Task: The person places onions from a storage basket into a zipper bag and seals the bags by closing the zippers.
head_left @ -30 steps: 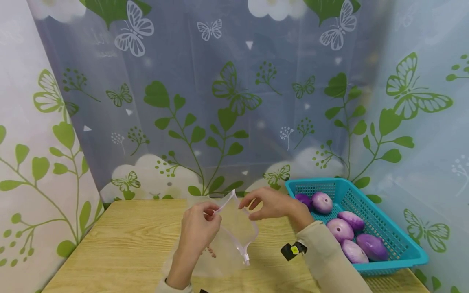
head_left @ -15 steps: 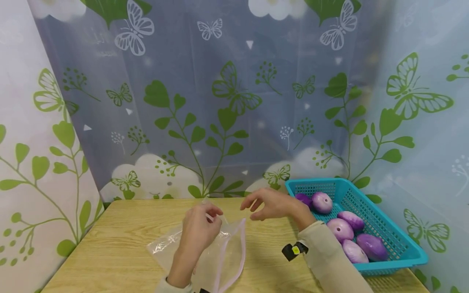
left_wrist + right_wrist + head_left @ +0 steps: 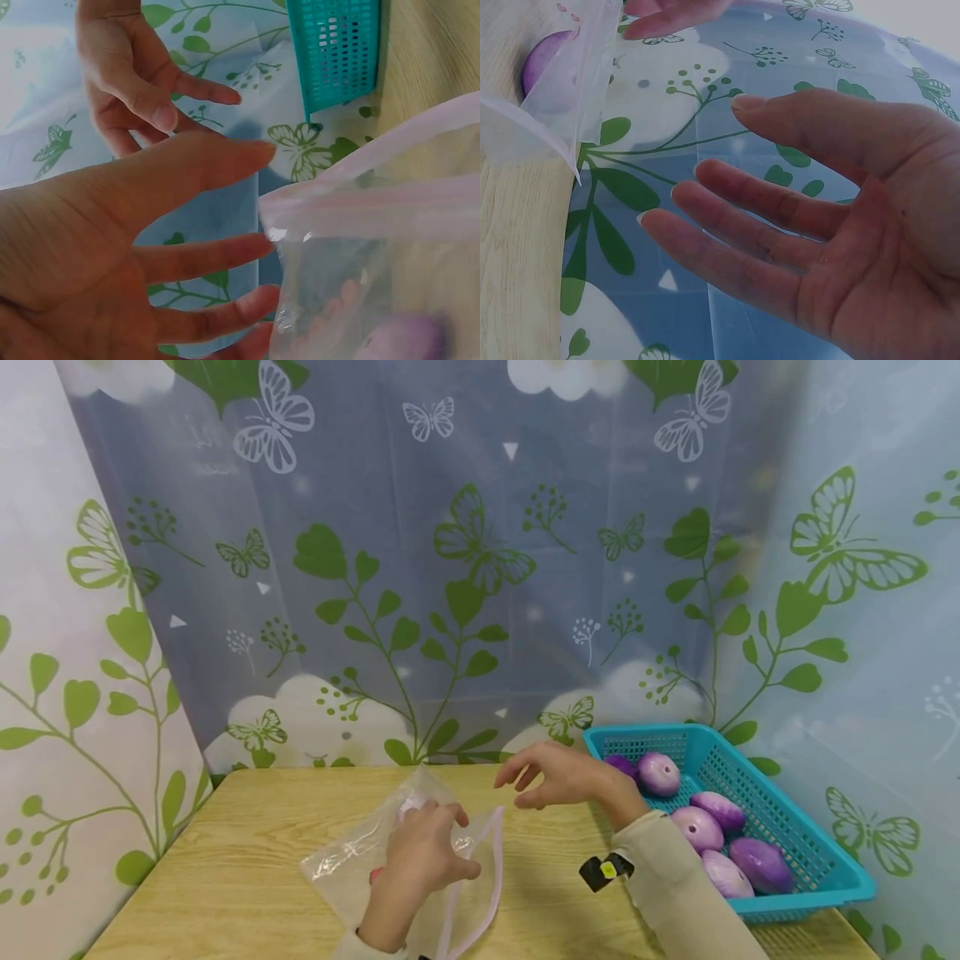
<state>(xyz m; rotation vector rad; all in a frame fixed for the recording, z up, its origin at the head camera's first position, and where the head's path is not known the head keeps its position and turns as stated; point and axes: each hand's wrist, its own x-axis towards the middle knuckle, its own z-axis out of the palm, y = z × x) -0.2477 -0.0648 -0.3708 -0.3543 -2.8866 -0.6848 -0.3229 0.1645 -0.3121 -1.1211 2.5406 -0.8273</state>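
On the wooden table lies a clear zip bag (image 3: 348, 860) with a pale pink zip edge, its mouth partly spread toward the right. A purple onion (image 3: 546, 69) is inside it, largely covered by my left hand in the head view. My left hand (image 3: 420, 852) is over the bag with thumb and fingers apart; the left wrist view shows its fingertips right beside the corner of the zip edge (image 3: 289, 214). To the right, my right hand (image 3: 558, 777) hovers with relaxed, slightly bent fingers and nothing in them.
A turquoise perforated basket (image 3: 806, 827) with several purple onions (image 3: 761, 864) stands at the table's right side, close beside my right forearm. Behind the table (image 3: 225, 860) hangs a blue sheet (image 3: 375, 468) printed with leaves and butterflies.
My left hand has let go of the bag's edge, and its fingers have spread. The bag has sunk from raised and gaping to lying flatter. My right hand has barely moved.
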